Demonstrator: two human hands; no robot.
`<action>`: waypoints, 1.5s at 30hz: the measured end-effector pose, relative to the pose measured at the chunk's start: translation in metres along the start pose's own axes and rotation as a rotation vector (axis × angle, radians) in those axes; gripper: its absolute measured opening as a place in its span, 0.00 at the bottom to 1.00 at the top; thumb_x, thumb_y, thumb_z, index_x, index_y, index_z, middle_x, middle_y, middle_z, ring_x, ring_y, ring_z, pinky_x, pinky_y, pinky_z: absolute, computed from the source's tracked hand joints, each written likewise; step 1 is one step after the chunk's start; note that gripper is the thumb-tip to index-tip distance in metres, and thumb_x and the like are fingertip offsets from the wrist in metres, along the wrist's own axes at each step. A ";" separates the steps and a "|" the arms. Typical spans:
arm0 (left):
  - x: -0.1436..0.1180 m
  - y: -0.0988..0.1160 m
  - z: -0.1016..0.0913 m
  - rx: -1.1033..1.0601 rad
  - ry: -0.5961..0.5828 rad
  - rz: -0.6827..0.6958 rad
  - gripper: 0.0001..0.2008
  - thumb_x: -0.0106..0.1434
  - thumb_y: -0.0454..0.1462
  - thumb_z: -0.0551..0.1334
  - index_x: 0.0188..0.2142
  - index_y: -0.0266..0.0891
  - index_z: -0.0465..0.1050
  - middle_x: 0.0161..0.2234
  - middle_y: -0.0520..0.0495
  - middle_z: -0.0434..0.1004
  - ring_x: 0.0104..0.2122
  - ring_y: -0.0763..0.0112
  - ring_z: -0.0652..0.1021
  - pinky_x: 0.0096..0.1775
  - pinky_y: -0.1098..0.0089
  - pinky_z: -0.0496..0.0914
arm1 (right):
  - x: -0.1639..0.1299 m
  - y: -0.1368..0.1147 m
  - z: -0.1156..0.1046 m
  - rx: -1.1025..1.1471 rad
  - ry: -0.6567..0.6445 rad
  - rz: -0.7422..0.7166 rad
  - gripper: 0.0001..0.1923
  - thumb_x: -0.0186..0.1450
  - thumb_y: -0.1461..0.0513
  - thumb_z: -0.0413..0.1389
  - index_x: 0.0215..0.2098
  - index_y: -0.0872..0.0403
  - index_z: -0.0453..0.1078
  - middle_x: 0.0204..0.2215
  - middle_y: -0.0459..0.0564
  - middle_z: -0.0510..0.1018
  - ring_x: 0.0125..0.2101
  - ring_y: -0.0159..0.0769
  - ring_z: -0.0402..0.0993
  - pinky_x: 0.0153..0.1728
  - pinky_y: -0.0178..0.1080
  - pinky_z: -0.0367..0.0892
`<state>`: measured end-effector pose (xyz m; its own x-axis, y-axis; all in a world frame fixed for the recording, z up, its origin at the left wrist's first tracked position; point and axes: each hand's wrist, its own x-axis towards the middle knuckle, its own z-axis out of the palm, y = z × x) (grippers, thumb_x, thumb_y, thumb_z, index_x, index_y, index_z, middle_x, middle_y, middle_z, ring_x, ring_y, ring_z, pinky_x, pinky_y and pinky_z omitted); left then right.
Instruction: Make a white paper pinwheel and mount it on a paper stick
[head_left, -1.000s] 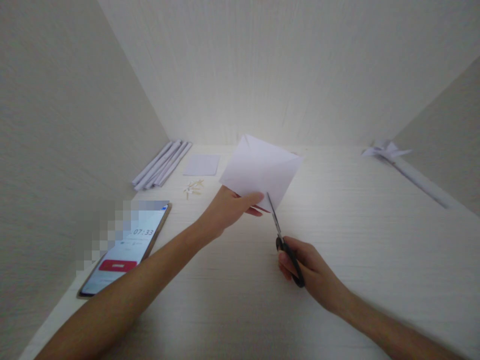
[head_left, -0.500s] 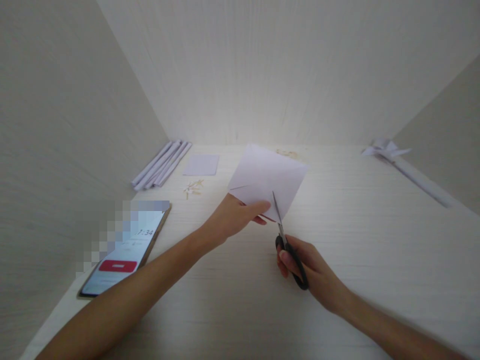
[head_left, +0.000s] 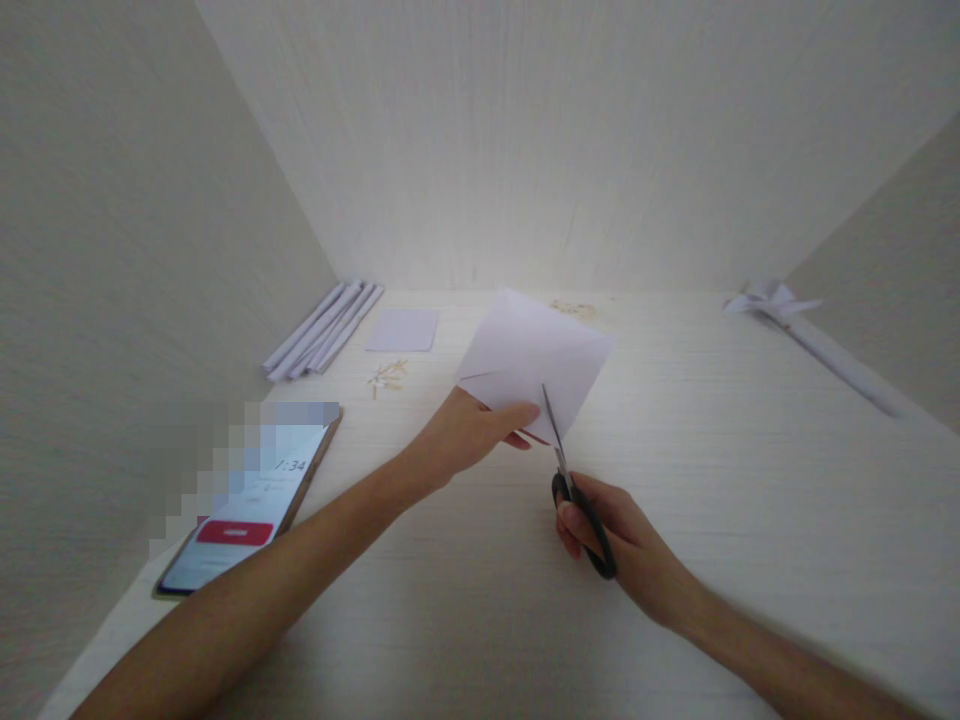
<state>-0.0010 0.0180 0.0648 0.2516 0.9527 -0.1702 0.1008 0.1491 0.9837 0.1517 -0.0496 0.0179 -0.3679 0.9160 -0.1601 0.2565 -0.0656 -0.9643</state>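
Note:
A square sheet of white paper is pinched in my left hand, thumb on top and fingers underneath. One slit shows near the sheet's left corner. My right hand grips black-handled scissors, fingers through the loops. One blade lies over the paper and the other is under it, at the corner closest to me. The sheet is held up off the table, tilted, with its corners pointing outward.
Several rolled paper tubes lie at the back left, beside a stack of square paper and some small sticks. A lit phone rests at the left. A paper pinwheel on a stick lies at the right.
Hardly anything differs. The scissors' blade tip has shifted very slightly left over the paper, while the sheet and my left hand keep almost the same place.

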 end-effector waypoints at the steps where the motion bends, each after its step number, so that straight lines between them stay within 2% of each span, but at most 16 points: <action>1: 0.000 0.000 0.000 0.002 -0.003 0.001 0.05 0.47 0.33 0.60 0.26 0.33 0.72 0.24 0.48 0.76 0.24 0.72 0.75 0.24 0.74 0.71 | 0.000 0.000 0.000 0.005 0.002 0.011 0.22 0.58 0.46 0.45 0.18 0.54 0.54 0.16 0.42 0.58 0.19 0.26 0.53 0.19 0.32 0.51; 12: 0.002 0.001 -0.002 -0.024 -0.025 -0.009 0.05 0.47 0.33 0.60 0.26 0.33 0.71 0.23 0.48 0.75 0.24 0.72 0.75 0.24 0.74 0.71 | 0.000 0.004 0.000 -0.004 0.009 0.024 0.21 0.59 0.48 0.45 0.19 0.54 0.53 0.15 0.41 0.56 0.18 0.26 0.52 0.18 0.32 0.50; 18: 0.003 -0.002 0.000 -0.070 0.067 0.031 0.10 0.48 0.35 0.61 0.32 0.34 0.72 0.31 0.46 0.76 0.28 0.71 0.75 0.25 0.74 0.72 | 0.001 0.003 0.001 -0.008 0.014 0.028 0.21 0.58 0.46 0.45 0.19 0.54 0.53 0.15 0.41 0.57 0.18 0.26 0.52 0.18 0.32 0.50; 30: 0.001 -0.004 0.003 -0.038 0.115 0.033 0.07 0.47 0.35 0.62 0.27 0.33 0.71 0.26 0.48 0.75 0.24 0.73 0.74 0.23 0.75 0.71 | 0.000 0.001 0.002 -0.017 0.014 0.037 0.21 0.58 0.46 0.46 0.19 0.54 0.54 0.16 0.41 0.58 0.18 0.26 0.53 0.19 0.32 0.50; 36: 0.001 -0.005 0.005 -0.024 0.098 0.012 0.07 0.47 0.36 0.62 0.27 0.33 0.71 0.27 0.47 0.76 0.26 0.71 0.74 0.25 0.73 0.72 | 0.001 0.000 0.001 -0.006 0.013 0.036 0.22 0.57 0.45 0.45 0.19 0.54 0.54 0.16 0.41 0.58 0.18 0.27 0.53 0.18 0.32 0.51; 45: 0.001 -0.005 0.003 -0.063 0.075 0.029 0.06 0.47 0.34 0.62 0.27 0.34 0.71 0.25 0.50 0.75 0.25 0.74 0.74 0.23 0.76 0.71 | 0.001 0.002 0.001 -0.002 0.011 0.039 0.21 0.58 0.46 0.46 0.19 0.54 0.53 0.15 0.41 0.57 0.18 0.26 0.52 0.18 0.32 0.49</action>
<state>0.0017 0.0178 0.0598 0.1806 0.9737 -0.1392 0.0337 0.1353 0.9902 0.1515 -0.0493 0.0154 -0.3472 0.9172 -0.1956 0.2721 -0.1011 -0.9570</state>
